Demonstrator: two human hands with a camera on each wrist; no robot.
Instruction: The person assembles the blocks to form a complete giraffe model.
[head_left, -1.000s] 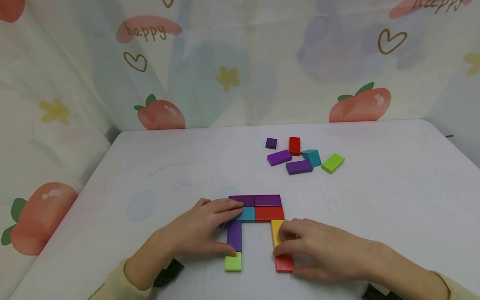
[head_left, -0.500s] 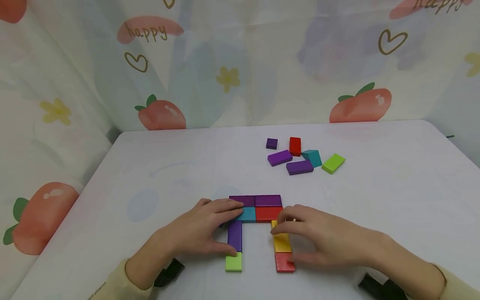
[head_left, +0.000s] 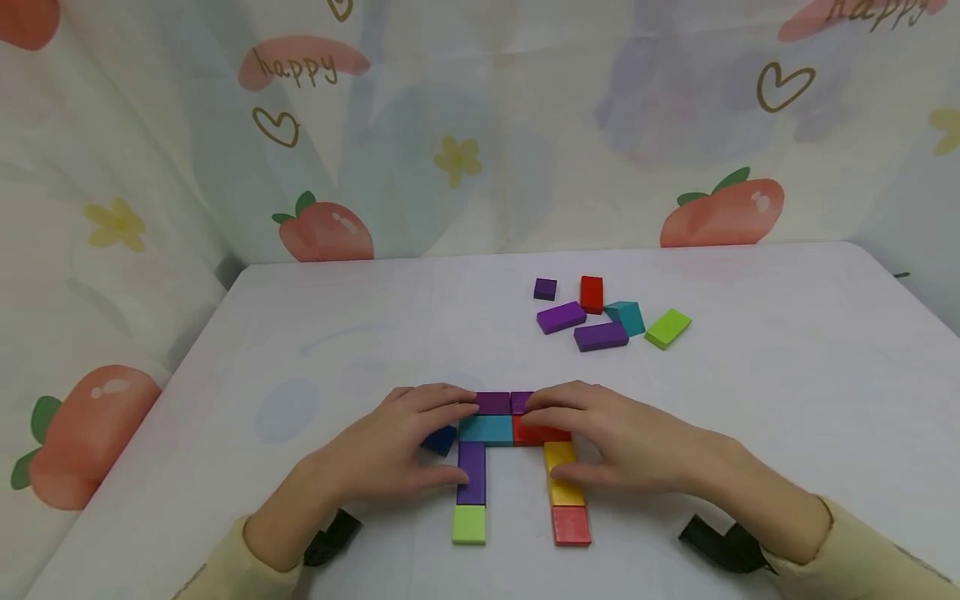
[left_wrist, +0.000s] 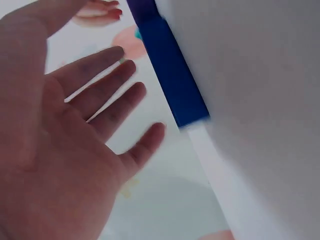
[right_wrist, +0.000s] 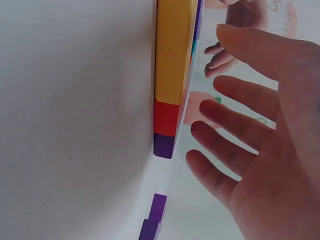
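Note:
Wooden blocks lie in an arch. Two purple blocks, the left one (head_left: 492,404) and the right one (head_left: 519,403), top a teal block (head_left: 486,430) and a red block (head_left: 538,435). The left leg is a violet block (head_left: 472,492) and a lime block (head_left: 469,526). A yellow block (head_left: 566,493) and a light red block (head_left: 572,527) form the right leg. My left hand (head_left: 401,442) hovers over the left side with fingers spread, partly hiding a dark blue block (head_left: 440,440). My right hand (head_left: 630,437) hangs open over the right side, covering part of the purple and red blocks.
Farther back lie loose blocks: a small dark purple block (head_left: 545,289), a red one (head_left: 592,295), two purple ones, a teal wedge (head_left: 627,317) and a lime one (head_left: 668,329). A patterned curtain (head_left: 525,125) stands behind the white table (head_left: 337,333).
My right hand has lifted from the yellow and light red blocks and moved forward over the arch's top right. My left hand has shifted slightly left and forward, uncovering the dark blue block.

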